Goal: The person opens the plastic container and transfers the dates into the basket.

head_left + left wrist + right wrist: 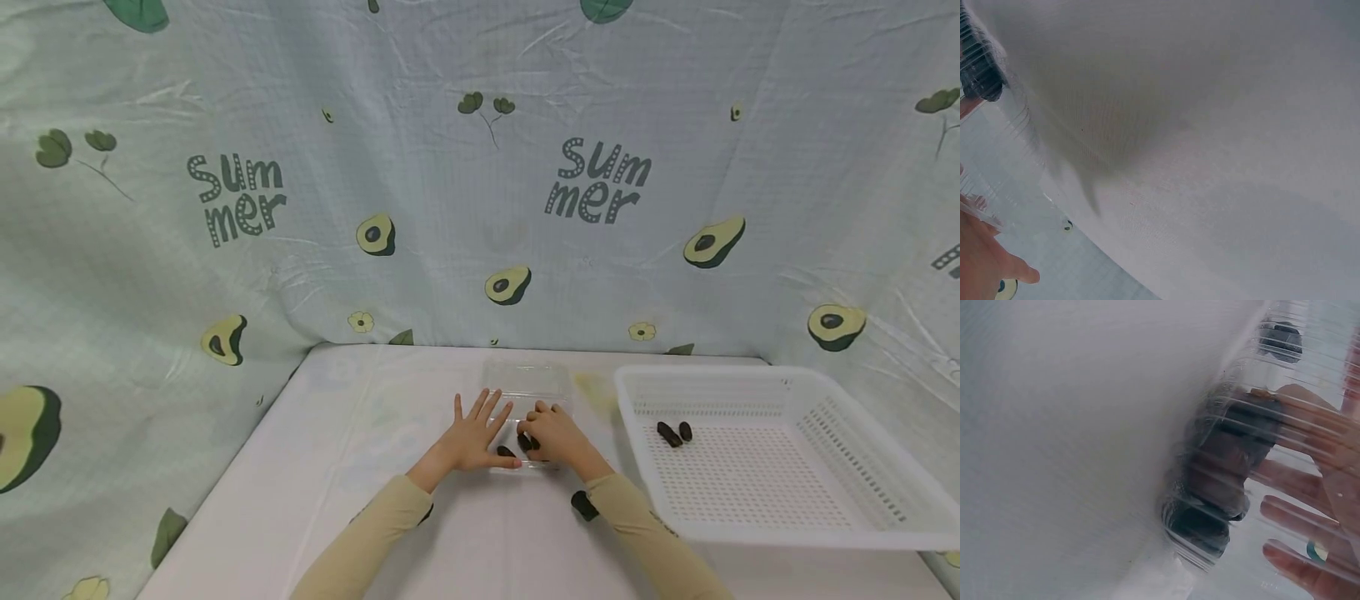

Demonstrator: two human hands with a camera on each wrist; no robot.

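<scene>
A clear plastic box (pixel 512 473) with its lid (pixel 528 379) folded back lies on the table. My left hand (pixel 467 439) rests over its left side, fingers spread and thumb along the front rim, beside a dark oblong piece (pixel 506 452). Inside the box, my right hand (pixel 558 437) curls its fingers about another dark oblong piece (pixel 524 442), partly hidden by them. Through the ridged clear wall, the right wrist view shows several dark pieces (pixel 1200 528) in a row. The left wrist view catches a dark piece (pixel 982 75) at its left edge.
A white perforated basket (pixel 787 533) stands on the right of the white-covered table (pixel 300 467), with two dark pieces (pixel 669 434) at its left inside. A printed curtain (pixel 450 183) hangs behind. A black wrist device (pixel 584 506) sits under the right sleeve.
</scene>
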